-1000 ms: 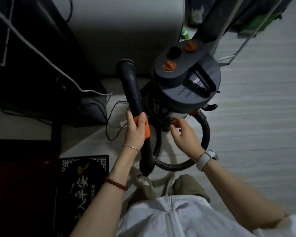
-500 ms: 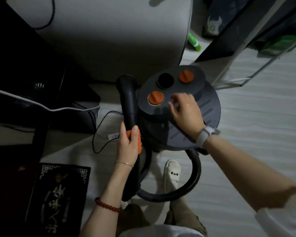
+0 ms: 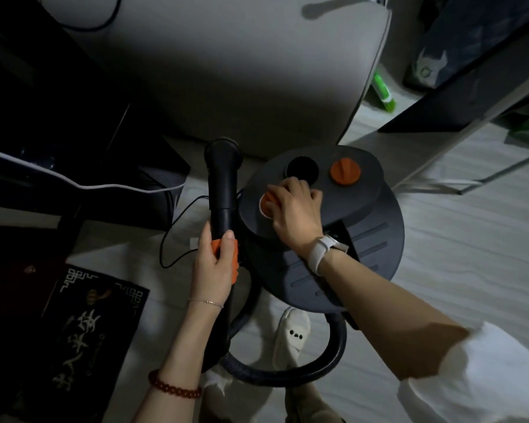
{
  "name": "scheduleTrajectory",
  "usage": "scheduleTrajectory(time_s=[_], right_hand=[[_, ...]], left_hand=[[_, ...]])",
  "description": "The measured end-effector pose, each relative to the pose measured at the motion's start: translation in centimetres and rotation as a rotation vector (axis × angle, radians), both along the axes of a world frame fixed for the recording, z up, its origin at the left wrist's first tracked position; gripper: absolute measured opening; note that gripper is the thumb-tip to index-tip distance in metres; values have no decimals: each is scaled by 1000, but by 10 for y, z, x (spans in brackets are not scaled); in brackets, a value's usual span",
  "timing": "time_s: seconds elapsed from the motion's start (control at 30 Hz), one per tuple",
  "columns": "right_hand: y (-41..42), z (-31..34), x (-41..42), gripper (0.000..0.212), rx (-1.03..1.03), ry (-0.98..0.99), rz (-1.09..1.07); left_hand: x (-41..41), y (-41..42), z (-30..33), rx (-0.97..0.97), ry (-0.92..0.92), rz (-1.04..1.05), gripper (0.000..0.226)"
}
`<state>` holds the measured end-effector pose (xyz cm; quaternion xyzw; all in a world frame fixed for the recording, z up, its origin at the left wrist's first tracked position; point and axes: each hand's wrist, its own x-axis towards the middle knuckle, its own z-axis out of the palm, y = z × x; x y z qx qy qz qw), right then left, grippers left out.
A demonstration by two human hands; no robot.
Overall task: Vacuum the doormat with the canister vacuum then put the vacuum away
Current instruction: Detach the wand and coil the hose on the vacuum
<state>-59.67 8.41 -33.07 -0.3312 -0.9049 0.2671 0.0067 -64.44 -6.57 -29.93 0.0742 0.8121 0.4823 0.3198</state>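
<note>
Head view: left hand [image 3: 214, 270] grips the wand [image 3: 222, 190] at its orange collar, right hand [image 3: 293, 206] pinches the near orange knob [image 3: 264, 204] on the vacuum [image 3: 342, 239]. Likely switching it on or off; can't tell which, and the doormat [image 3: 83, 331] lies lower left. Tight spot: cabinet [image 3: 226, 71] behind, cable [image 3: 177, 233] beside, open floor [image 3: 471, 254] right.

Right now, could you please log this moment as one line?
left hand: grips wand | right hand: on orange knob, canister lid | doormat: untouched

White sleeve [image 3: 477, 377] and watch [image 3: 321, 251] on the right arm; thin bracelet [image 3: 205, 302] and red beads [image 3: 173, 387] on the left.
</note>
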Motion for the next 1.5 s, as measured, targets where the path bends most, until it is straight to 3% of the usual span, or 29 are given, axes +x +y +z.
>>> scheduleTrajectory(time_s=[0.23, 0.37, 0.47, 0.63, 0.97, 1.07, 1.13, 1.17, 1.3, 1.43, 1.5], right_hand=[[26, 11, 16, 38, 6, 46, 162], [62, 15, 37, 44, 189, -13, -170], [83, 13, 40, 48, 105, -226, -352], [94, 10, 34, 32, -4, -174, -325], [103, 12, 40, 39, -11, -225, -179], [69, 25, 50, 44, 117, -55, -162], [25, 33, 61, 42, 9, 152, -83], [0, 36, 66, 41, -142, 202, -30], [-76, 40, 76, 45, -717, 32, 82], [-114, 35, 70, 65, -936, -15, 39], [-121, 31, 64, 60, -934, 3, -9]], left_hand=[[-11, 22, 5, 15, 53, -30, 22], [-14, 30, 6, 16, 74, -30, 22], [-13, 35, 6, 33, 45, -19, 22], [-10, 40, 3, 29, 30, -12, 27], [-7, 35, 6, 59, -21, -6, 29], [-10, 29, 7, 82, -53, 7, 27], [-13, 25, 9, 135, -104, 20, 23], [-14, 23, 11, 171, -151, 47, 21], [-21, 16, 22, 276, -286, 215, 4], [-29, 12, 37, 390, -379, 388, 11], [-30, 4, 39, 435, -405, 421, 11]])
